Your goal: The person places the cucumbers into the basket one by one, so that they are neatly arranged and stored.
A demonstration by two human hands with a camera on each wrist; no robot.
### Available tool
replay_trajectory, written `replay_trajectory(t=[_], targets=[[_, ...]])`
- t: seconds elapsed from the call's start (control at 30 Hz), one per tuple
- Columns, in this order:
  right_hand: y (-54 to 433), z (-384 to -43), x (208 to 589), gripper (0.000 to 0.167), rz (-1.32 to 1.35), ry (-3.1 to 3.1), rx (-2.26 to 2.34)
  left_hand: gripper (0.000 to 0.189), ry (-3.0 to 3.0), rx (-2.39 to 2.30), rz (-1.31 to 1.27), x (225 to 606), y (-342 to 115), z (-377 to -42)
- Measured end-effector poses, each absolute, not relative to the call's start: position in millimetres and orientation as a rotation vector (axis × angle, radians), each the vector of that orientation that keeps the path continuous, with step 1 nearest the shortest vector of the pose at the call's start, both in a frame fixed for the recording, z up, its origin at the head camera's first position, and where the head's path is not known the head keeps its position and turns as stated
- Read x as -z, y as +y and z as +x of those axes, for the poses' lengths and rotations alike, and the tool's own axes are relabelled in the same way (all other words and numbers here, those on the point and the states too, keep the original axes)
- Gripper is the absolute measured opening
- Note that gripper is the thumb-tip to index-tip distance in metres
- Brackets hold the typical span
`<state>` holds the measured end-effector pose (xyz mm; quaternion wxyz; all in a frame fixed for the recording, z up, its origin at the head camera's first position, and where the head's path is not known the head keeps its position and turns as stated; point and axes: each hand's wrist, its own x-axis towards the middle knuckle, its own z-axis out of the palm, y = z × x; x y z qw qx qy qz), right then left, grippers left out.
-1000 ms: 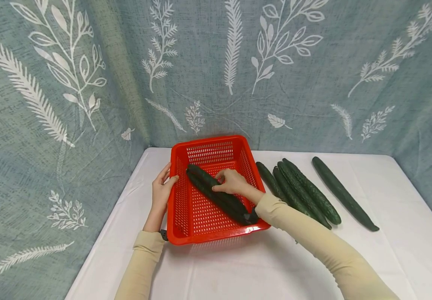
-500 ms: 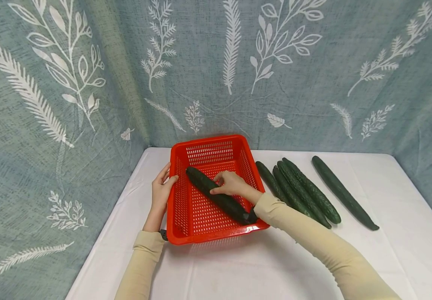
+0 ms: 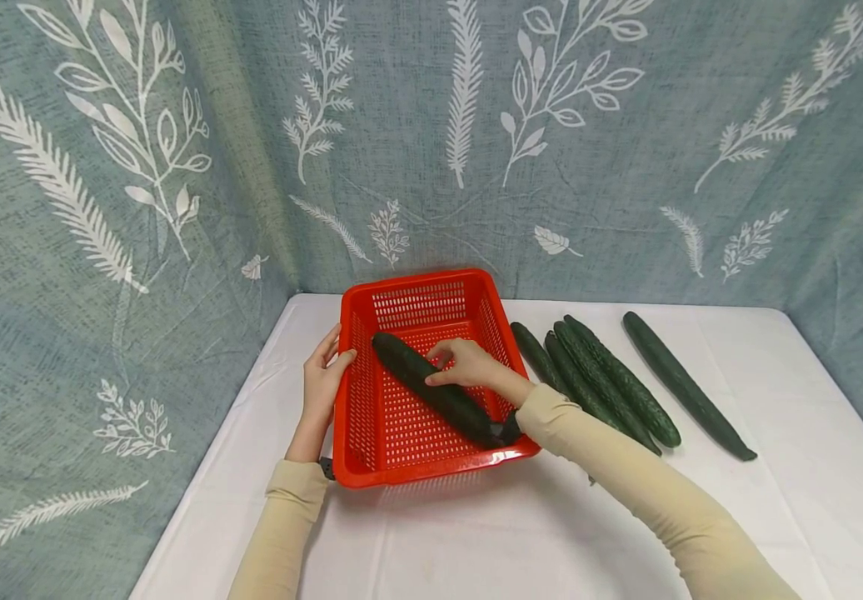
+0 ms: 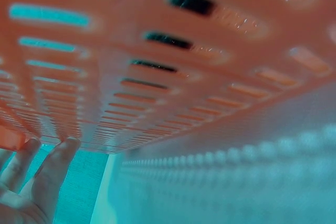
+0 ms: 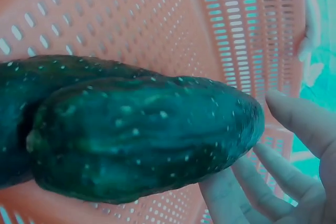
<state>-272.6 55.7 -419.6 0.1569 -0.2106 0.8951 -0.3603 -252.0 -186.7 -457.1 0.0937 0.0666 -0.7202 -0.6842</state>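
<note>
The upper cucumber [image 3: 442, 402] is lying slantwise inside the red perforated basket [image 3: 362, 480], and the right hand [image 3: 465, 364] is reaching over the basket's right side to its middle. That hand's thumb and fingers are standing apart, loosely bent, at the cucumber's edge (whether every tip is touching the skin, I cannot tell). A second cucumber [image 5: 58, 69] is lying against the upper one, partly hidden by it, and is showing clearly only in the right wrist view. The left hand [image 3: 321, 383] is gripping the basket's left rim, its thumb bending over the top and its fingers pressing along the outside.

A second ago both cucumbers were showing side by side from the head; now the upper one is masking the other. Since the middle frame it is keeping its place, while the right hand is sitting slightly farther right, with a wider gap between thumb and fingers. The left hand and basket are staying put. Four cucumbers [image 3: 602, 375] are lying close together just right of the basket on the white-covered desk [image 3: 439, 542], and a lone cucumber [image 3: 690, 387] is resting beyond them.
</note>
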Motion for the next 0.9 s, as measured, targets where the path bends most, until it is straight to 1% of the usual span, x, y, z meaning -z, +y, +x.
replay_trajectory(t=[0.2,0.3,0.43,0.57,0.9], targets=[[63,-275,421,0.045,-0.584,2.546,1.023,0.050,-2.129,2.055,0.182,456,-187,-252],[67,-275,421,0.044,-0.571,2.546,1.020,0.051,-2.135,2.082,0.188,446,-185,-247],[71,-277,418,0.043,-0.582,2.555,1.008,0.052,-2.134,2.109,0.197,444,-185,-246],[73,-279,413,0.044,-0.586,2.541,1.036,0.051,-2.122,2.093,0.182,455,-188,-252],[83,-279,401,0.048,-0.663,2.444,1.212,0.051,-2.137,2.042,0.196,457,-186,-251]])
